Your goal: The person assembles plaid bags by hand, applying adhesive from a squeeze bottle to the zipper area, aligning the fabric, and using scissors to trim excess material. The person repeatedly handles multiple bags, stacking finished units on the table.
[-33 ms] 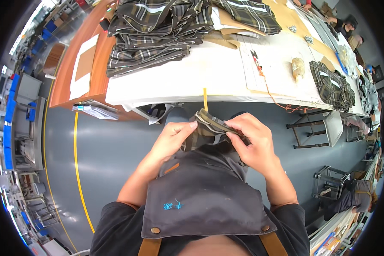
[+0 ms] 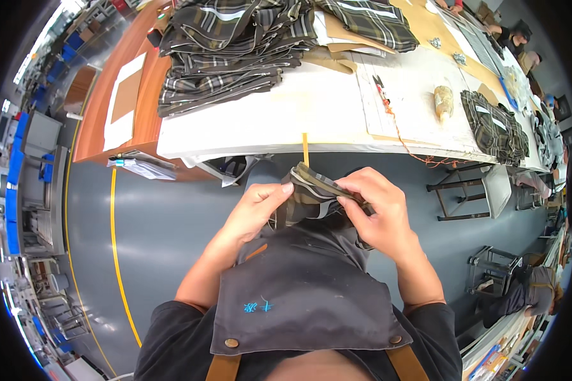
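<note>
A dark plaid garment piece hangs between my two hands, in front of my grey apron. My left hand pinches its left edge between thumb and fingers. On the other side, my right hand grips the folded upper edge, thumb below and fingers on top. A pale strip shows along the fold. The lower part of the cloth drops toward my lap, and its full shape cannot be made out.
Ahead stands a white-topped table with a tall stack of folded plaid garments. Red-handled thread snips on an orange cord, a yellowish bottle-shaped object and another plaid pile lie to the right. A stool stands right; people work beyond.
</note>
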`<state>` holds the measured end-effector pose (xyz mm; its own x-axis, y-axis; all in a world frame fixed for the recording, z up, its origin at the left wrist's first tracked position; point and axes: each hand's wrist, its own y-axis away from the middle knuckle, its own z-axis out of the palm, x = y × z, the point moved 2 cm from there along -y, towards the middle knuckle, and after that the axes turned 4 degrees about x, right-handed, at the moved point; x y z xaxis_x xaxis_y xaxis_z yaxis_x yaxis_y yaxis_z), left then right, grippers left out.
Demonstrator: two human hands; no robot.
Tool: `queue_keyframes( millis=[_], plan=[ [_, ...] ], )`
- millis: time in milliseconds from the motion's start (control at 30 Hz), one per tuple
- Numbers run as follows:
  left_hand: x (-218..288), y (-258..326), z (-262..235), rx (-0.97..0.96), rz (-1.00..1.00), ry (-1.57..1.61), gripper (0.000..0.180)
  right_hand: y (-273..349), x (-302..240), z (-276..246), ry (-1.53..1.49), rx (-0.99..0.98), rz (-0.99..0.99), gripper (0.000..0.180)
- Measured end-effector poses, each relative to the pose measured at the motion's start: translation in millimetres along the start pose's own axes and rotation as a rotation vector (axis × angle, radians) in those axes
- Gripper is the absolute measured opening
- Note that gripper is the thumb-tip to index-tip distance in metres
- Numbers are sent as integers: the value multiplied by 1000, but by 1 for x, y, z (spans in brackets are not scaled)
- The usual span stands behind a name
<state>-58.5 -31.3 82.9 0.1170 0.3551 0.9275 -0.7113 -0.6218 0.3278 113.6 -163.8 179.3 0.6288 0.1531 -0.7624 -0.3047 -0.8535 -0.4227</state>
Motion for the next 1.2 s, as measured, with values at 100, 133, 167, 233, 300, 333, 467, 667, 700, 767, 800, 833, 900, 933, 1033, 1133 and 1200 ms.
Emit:
queue_keyframes(
  millis=[100,133,167,233,300,333,467,667,700,767,800,833,900,933,1033,1133,1200],
  plan=[
    [3,-5,2,-4,-96,217,35,-10,4,-5,29,-2,21,26],
    [6,-7,3,23,-131,255,35,-13,5,-7,50,0,27,26],
    [6,-9,0,-20,-119,206,32,-14,5,-8,62,-11,43,26],
    [5,-8,-6,-130,-107,189,28,-18,9,-8,67,-3,-6,27],
    [3,-5,-6,-280,-126,334,33,-22,12,-5,54,-15,-28,27],
    [3,-4,-4,-367,-142,447,40,-25,13,-4,43,-27,-26,27],
    [26,-7,27,-460,-52,697,78,-35,14,-7,-7,-96,19,26],
    [-6,-12,32,-519,-113,939,80,-47,20,-12,-65,-177,101,22],
    [-2,-11,38,-477,-103,963,81,-48,20,-12,-59,-190,88,19],
    [1,-12,46,-417,-89,959,85,-47,26,-12,-33,-229,93,18],
    [-1,-15,45,-472,-91,968,82,-46,29,-13,-20,-247,96,18],
    [-3,-19,41,-527,-92,978,78,-45,31,-13,-27,-250,116,19],
    [-2,-24,36,-569,-128,1039,61,-42,35,-15,-42,-256,157,19],
    [-7,-24,35,-553,-94,1023,66,-41,34,-16,-57,-272,189,14],
    [-18,-24,31,-495,-14,944,71,-40,36,-12,-27,-325,143,16],
    [-12,-23,37,-477,-102,1109,48,-39,37,-12,66,-354,140,17],
    [-1,-22,38,-430,-108,1032,44,-38,37,-13,96,-277,75,19]
  ],
)
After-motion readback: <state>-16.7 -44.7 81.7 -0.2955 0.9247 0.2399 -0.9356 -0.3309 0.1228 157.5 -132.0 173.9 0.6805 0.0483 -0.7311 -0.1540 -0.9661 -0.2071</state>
